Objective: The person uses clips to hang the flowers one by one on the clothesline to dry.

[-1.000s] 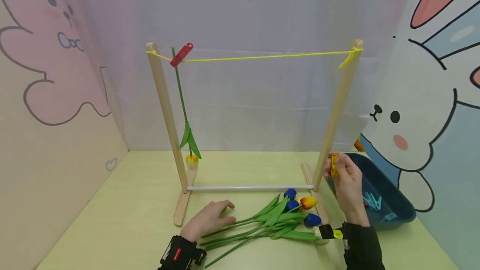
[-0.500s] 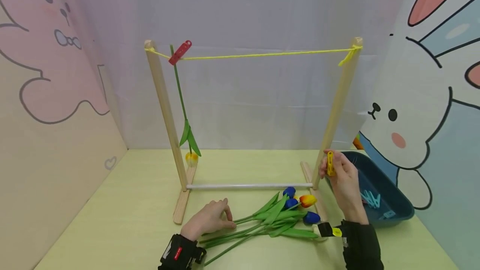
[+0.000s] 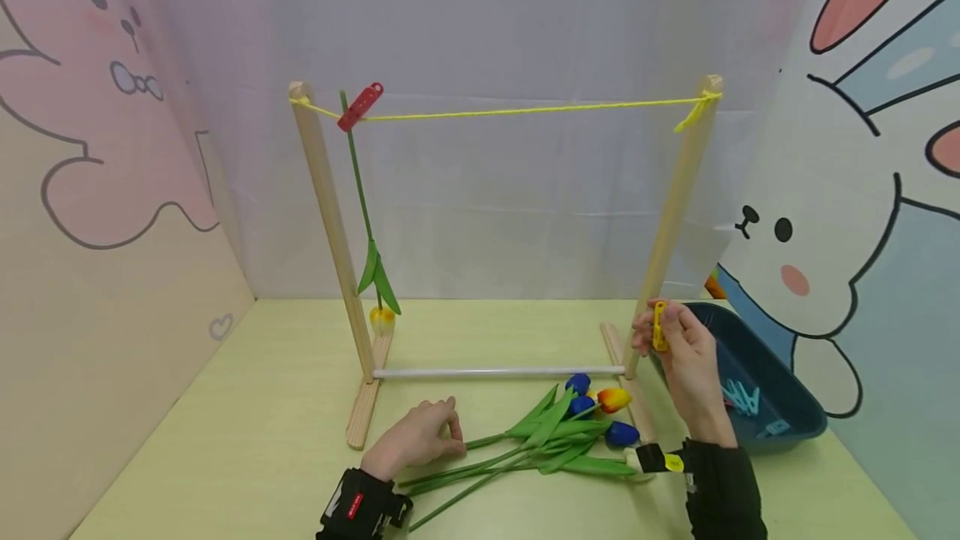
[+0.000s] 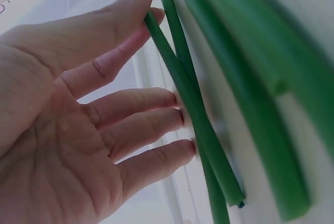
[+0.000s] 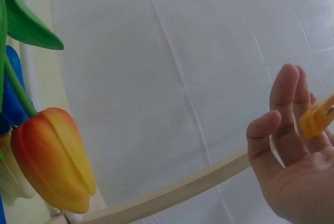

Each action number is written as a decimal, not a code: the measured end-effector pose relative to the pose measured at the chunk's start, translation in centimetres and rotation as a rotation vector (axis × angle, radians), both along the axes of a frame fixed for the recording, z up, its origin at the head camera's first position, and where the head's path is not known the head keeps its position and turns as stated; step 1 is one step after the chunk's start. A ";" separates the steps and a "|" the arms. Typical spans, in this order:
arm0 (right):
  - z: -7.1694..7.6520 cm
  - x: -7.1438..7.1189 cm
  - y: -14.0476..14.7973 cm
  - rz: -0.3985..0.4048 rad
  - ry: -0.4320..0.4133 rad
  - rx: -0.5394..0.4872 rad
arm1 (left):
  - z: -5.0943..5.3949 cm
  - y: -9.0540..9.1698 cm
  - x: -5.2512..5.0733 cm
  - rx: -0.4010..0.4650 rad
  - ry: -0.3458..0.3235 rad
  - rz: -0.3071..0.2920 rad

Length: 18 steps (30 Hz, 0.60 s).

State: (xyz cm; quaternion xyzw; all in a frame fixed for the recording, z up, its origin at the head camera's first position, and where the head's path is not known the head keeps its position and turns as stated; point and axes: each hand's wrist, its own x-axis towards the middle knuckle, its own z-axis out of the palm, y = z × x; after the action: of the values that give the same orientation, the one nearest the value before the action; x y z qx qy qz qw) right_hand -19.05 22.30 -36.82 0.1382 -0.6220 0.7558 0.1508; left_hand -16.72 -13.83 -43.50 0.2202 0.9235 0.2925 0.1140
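Observation:
In the head view my left hand (image 3: 422, 438) is low over the table, thumb and index finger pinching one green tulip stem (image 4: 175, 70) near its cut end. The other fingers of that hand stay extended beside the stems. Several artificial tulips (image 3: 551, 436) lie in a bunch, with blue, white and orange-yellow heads (image 5: 55, 158) toward the right. My right hand (image 3: 686, 365) holds a yellow clothespin (image 3: 660, 327) upright in front of the right post. On the yellow string (image 3: 525, 112), a red clothespin (image 3: 361, 107) holds a yellow tulip (image 3: 365, 207) hanging head down.
The wooden frame has a left post (image 3: 330, 223), a right post (image 3: 675, 223) and a white crossbar (image 3: 498, 373) low between them. Beside my right hand stands a dark blue basin (image 3: 802, 415) with light blue clothespins (image 3: 741, 397). A pale curtain (image 3: 510, 215) hangs behind.
My left thumb and index finger have come together on a tulip stem. The right hand has moved slightly left with the yellow clothespin. The hanging tulip stays in place.

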 end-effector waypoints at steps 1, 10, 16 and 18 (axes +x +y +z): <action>0.0 0.0 0.0 0.001 0.001 0.002 | -0.1 0.0 0.0 0.003 0.003 -0.002; 0.0 0.0 0.1 0.001 0.000 0.010 | -0.2 -0.2 -0.4 0.019 -0.004 -0.014; 0.1 0.0 0.3 0.001 -0.024 0.022 | 0.0 -0.2 -0.5 0.054 0.003 -0.010; 0.1 0.0 0.4 -0.002 -0.034 0.027 | 0.1 -0.2 -0.5 0.068 0.011 -0.005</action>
State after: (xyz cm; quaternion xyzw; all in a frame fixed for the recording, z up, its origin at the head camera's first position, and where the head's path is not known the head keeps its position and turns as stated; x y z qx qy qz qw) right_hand -19.04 22.66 -36.68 0.1267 -0.6348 0.7494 0.1389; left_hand -17.23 -14.03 -43.40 0.2281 0.9131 0.3223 0.1022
